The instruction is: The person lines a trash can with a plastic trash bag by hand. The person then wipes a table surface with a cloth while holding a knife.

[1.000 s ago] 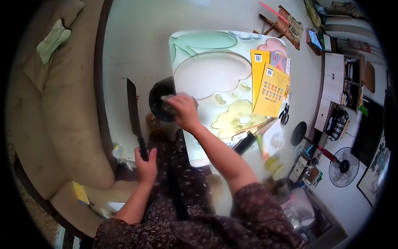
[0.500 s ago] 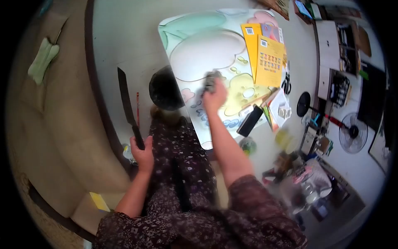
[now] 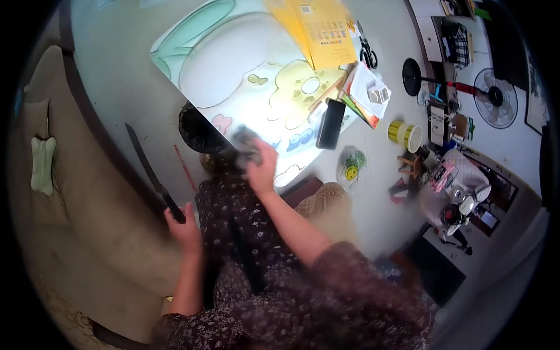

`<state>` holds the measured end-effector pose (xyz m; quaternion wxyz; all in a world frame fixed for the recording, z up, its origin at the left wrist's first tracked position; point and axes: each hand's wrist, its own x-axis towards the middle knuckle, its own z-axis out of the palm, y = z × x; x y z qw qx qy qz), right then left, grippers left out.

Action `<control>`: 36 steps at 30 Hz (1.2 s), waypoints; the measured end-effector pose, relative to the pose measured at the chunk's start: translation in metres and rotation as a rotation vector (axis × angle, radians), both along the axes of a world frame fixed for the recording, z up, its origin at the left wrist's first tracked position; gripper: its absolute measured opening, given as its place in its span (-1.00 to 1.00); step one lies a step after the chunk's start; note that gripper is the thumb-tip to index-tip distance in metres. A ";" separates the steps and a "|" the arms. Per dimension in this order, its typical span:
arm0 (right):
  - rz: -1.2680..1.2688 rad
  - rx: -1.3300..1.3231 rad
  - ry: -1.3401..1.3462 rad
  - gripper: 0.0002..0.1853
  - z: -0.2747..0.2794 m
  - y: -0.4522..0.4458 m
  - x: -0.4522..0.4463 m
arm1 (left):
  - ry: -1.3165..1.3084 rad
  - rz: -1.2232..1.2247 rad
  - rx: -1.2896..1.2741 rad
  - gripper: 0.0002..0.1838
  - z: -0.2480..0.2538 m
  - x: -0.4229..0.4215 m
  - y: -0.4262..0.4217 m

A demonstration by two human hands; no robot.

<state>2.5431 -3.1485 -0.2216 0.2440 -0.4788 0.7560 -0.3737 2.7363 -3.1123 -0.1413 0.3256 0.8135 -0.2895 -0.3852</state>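
Observation:
My left hand (image 3: 185, 226) is wrapped round the black handle of a long dark-bladed knife (image 3: 147, 161), its blade tilted up and to the left beside the sofa. A grey crumpled cloth-like bundle (image 3: 247, 144), smeared by motion, is gripped in my right hand (image 3: 263, 166). That hand is over the near left edge of the table (image 3: 230, 61), which has a cartoon-print top. Just left of the bundle, a black-lined bin (image 3: 198, 128) stands on the floor, partly under the table edge.
Yellow booklets (image 3: 326, 41), black scissors (image 3: 367, 52), papers (image 3: 367, 87) and a phone (image 3: 331, 123) lie on the table's right side. A sofa (image 3: 87, 227) runs along the left. A red stick (image 3: 185, 168) is near the bin. A fan (image 3: 494, 96) and a yellow-striped bucket (image 3: 404, 135) stand right.
My right hand has moved from the table's middle toward its near left edge and the bin, still gripping the grey bundle. My left hand keeps the knife. The camera view has turned.

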 end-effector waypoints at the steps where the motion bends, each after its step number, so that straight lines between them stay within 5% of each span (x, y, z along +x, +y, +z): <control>1: -0.145 0.011 -0.049 -0.54 -0.001 0.017 -0.014 | 0.000 -0.014 0.001 -0.74 0.001 -0.004 0.000; 4: -0.569 0.097 -0.143 -0.55 -0.009 0.057 -0.053 | 0.005 -0.073 -0.005 -0.75 0.002 -0.014 -0.003; 10: -0.645 0.512 0.453 -0.41 -0.043 0.047 -0.047 | 0.042 -0.182 -0.057 -0.74 -0.005 -0.034 -0.008; 11: -0.696 0.650 0.302 -0.33 -0.037 0.032 -0.039 | 0.041 -0.190 -0.055 -0.74 -0.005 -0.037 -0.010; 13: -0.506 0.387 0.363 -0.38 -0.040 0.006 -0.023 | 0.128 -0.150 -0.030 -0.74 0.000 -0.043 -0.015; 15: -0.389 0.410 0.342 -0.53 -0.030 -0.039 -0.005 | 0.122 -0.179 -0.053 -0.75 -0.005 -0.043 -0.013; 20: 0.246 0.369 0.161 -0.34 -0.018 -0.111 0.024 | 0.064 -0.163 -0.071 -0.75 -0.007 -0.045 -0.016; 28: 0.279 -0.029 0.219 -0.41 -0.034 -0.061 0.003 | 0.060 -0.175 -0.079 -0.75 0.005 -0.052 -0.026; 35: -0.036 0.343 0.256 -0.35 -0.013 0.048 -0.036 | 0.093 -0.198 -0.061 -0.76 0.011 -0.059 -0.020; 36: -0.231 0.379 0.292 -0.34 -0.015 0.057 -0.039 | 0.098 -0.198 -0.063 -0.76 0.010 -0.059 -0.018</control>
